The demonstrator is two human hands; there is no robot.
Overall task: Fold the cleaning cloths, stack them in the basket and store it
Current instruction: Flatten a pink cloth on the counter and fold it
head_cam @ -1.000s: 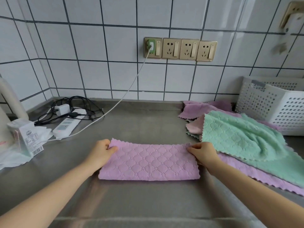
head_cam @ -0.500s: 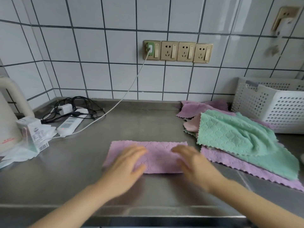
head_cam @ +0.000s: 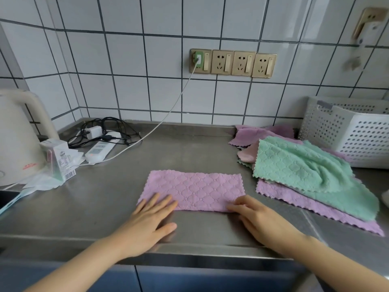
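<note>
A purple cloth (head_cam: 194, 189), folded into a long rectangle, lies flat on the steel counter (head_cam: 105, 199). My left hand (head_cam: 150, 222) rests flat with its fingertips on the cloth's near left corner. At the near right corner my right hand (head_cam: 260, 220) lies flat, fingers touching the edge. Neither hand grips anything. To the right sits a loose pile: a green cloth (head_cam: 305, 173) on top of several purple and pink cloths (head_cam: 294, 199). The white perforated basket (head_cam: 353, 131) stands behind the pile against the wall.
A white kettle (head_cam: 14, 140) and a small carton (head_cam: 57, 159) stand at the left. A power strip (head_cam: 100, 150) with tangled black cables lies at the back left, and a white charging cable (head_cam: 168, 114) runs up to the wall sockets (head_cam: 232, 63). The counter's front edge is just below my hands.
My hands let go of the cloth's two ends, swept over its top, and now lie flat at its near edge. The cloth stays folded in place.
</note>
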